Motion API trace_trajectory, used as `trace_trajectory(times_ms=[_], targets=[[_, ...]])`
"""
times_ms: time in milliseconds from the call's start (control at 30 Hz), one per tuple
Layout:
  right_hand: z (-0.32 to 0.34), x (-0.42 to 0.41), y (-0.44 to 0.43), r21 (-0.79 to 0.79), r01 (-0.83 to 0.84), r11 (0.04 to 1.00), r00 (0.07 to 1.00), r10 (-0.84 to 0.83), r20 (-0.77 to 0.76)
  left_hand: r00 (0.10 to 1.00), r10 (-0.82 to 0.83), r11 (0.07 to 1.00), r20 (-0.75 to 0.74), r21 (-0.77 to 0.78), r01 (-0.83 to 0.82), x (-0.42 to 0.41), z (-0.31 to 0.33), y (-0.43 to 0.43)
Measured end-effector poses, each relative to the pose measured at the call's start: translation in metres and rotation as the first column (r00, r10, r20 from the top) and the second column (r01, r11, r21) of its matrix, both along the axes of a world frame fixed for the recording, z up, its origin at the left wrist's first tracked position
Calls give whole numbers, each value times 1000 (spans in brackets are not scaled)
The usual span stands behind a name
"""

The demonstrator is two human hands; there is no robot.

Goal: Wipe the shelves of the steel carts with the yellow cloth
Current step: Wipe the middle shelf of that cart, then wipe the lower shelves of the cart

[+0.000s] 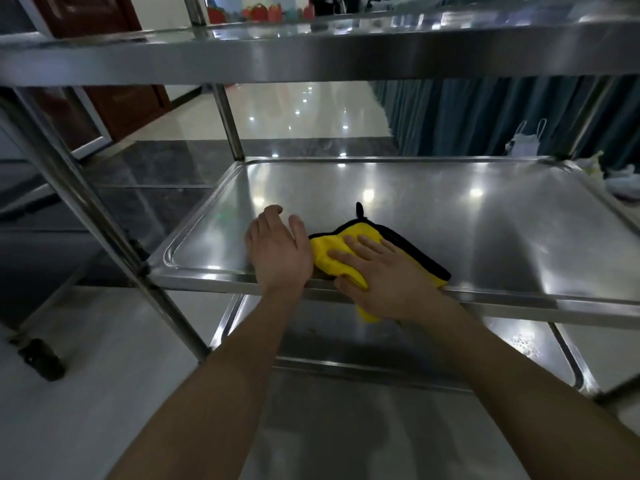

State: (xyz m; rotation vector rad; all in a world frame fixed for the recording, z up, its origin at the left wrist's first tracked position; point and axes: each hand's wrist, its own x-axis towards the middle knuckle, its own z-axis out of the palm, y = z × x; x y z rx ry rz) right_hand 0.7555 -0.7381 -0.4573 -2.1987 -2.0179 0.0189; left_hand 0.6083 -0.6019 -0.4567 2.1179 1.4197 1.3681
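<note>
Overhanging the yellow cloth [341, 252]: steel top shelf [311, 60].

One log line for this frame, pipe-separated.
step: wiping middle shelf | right hand: flat on yellow cloth | left hand: open, beside cloth on shelf | cloth: overhangs front edge

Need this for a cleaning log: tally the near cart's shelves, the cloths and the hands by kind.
Shelves: 3 (top shelf, middle shelf, bottom shelf)
Cloth: 1
Hands: 2 (left hand, right hand)
Total: 6
</note>
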Motion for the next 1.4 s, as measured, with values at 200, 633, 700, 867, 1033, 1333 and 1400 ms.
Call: trace_trajectory(times_ms=[200,633,700,867,1033,1333,1400], targets=[[-1,-1,-7,74,57,996,998,-59,35,987,-161,986,3,54,160,-39,-1,20],[8,-37,-62,92,77,993,991,-87,101,868,-53,984,-493,125,131,-87,-29,32],[24,-41,-73,85,113,990,991,-105,-86,838,-141,985,-526,13,173,-100,-13,17],[88,-70,-95,7,368,930,712,-277,-645,867,-274,959,-416,-183,215,-154,46,-28],[177,-136,-118,-290,504,814,148,-412,-899,851,-385,855,-357,-486,182,-228,143,-72],[321,-331,-66,-675,298,676,-556,-452,-698,780,-549,646,-300,-745,168,-400,308,-63],[340,-378,-27,-688,235,687,-638,-425,-642,778,-556,636,-293,-752,171,-437,334,-30]])
